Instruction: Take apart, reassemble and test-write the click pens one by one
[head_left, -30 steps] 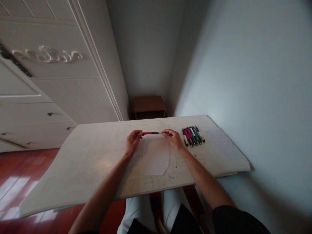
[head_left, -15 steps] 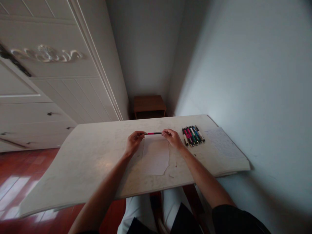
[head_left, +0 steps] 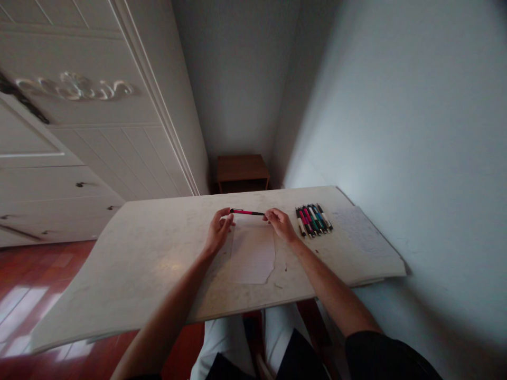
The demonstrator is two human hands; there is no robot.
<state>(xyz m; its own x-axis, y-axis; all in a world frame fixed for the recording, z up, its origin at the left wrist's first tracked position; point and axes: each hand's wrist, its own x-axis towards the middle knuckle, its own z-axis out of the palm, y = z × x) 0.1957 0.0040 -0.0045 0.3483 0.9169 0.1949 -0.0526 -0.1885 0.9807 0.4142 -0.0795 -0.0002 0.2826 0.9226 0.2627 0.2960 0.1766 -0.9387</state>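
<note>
A pink and black click pen [head_left: 248, 212] is held nearly level above a sheet of paper [head_left: 252, 256], its clip end at the left and slightly higher. My right hand [head_left: 281, 224] pinches the black grip end between thumb and fingers. At the clip end is my left hand [head_left: 218, 231], thumb and fingers a little apart; whether a fingertip touches the pen's end I cannot tell. The sheet lies flat between my forearms, its lower right corner torn.
Several pens [head_left: 314, 220] lie side by side on the white table [head_left: 150, 264], right of my right hand. A written-on sheet [head_left: 362, 229] sits at the table's right edge beside the wall. Small dark scraps [head_left: 278, 286] are near the paper. A brown stool-like table [head_left: 243, 168] stands beyond.
My left fingers have loosened and moved slightly left, uncovering the pen's clip. The pen's left end has risen a little. My right hand has stayed almost in place.
</note>
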